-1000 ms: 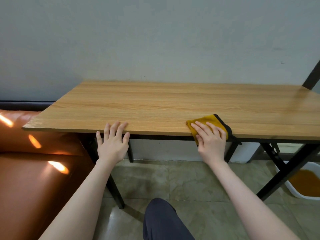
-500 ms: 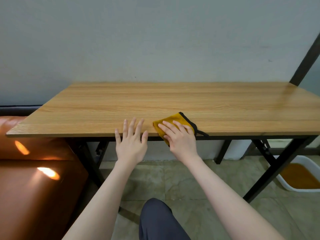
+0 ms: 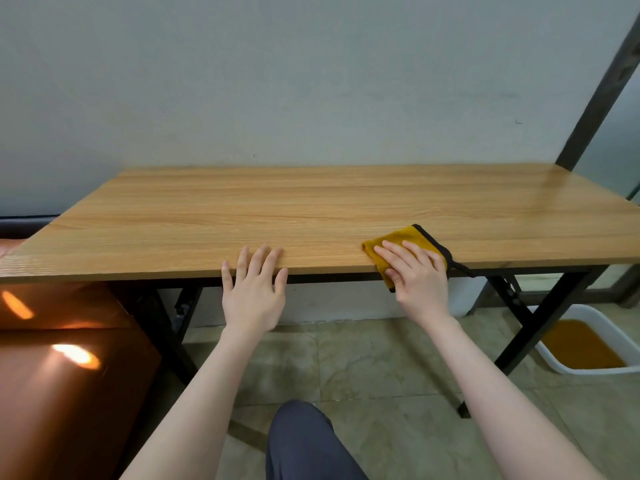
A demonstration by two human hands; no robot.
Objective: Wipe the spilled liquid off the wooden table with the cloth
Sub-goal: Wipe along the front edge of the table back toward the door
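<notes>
A yellow cloth [image 3: 410, 239] with a black edge lies folded on the near edge of the wooden table [image 3: 311, 209], partly hanging over it. My right hand [image 3: 415, 275] presses flat on the cloth with straight fingers, thumb under the table's edge. My left hand [image 3: 254, 289] rests with straight fingers on the table's front edge, well left of the cloth. I cannot make out any liquid on the tabletop; a sheen shows at the far right.
A brown leather sofa [image 3: 62, 368] stands at the left beside the table. A white tub [image 3: 585, 344] of brown liquid sits on the tiled floor under the table's right end. Black table legs [image 3: 530, 327] cross there. My knee [image 3: 304, 441] is below.
My right hand slid the cloth left along the front edge toward my left hand, then back to the right. My left hand stayed on the table's edge.
</notes>
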